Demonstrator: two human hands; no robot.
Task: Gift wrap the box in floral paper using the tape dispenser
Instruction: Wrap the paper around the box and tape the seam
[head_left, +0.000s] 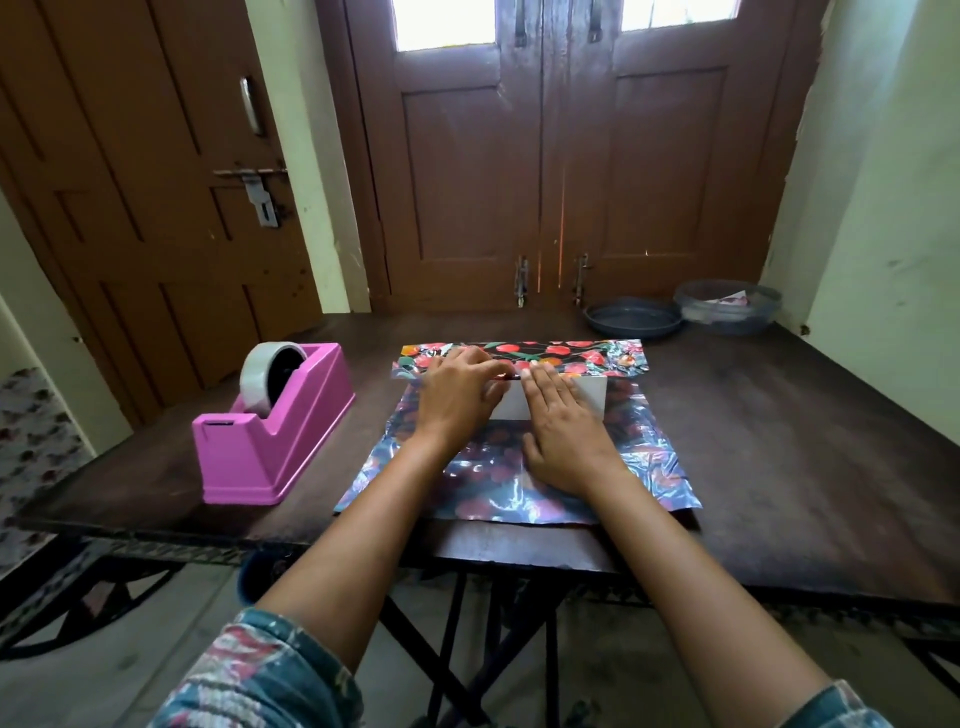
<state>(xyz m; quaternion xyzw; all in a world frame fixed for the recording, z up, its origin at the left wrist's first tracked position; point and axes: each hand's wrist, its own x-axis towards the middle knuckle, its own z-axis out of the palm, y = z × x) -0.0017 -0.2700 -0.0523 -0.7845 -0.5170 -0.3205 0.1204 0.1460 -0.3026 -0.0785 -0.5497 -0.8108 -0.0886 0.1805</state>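
Observation:
A sheet of floral paper lies shiny side up on the dark table, its far edge folded over so the cherry print shows. A white box sits on the sheet under both hands. My left hand pinches the folded paper edge at the top of the box. My right hand lies flat on the box with straight fingers. A pink tape dispenser with a roll of clear tape stands to the left of the paper.
A dark round lid and a clear plastic tub sit at the table's far right edge. Brown wooden doors stand close behind the table. The near table edge runs just below the paper.

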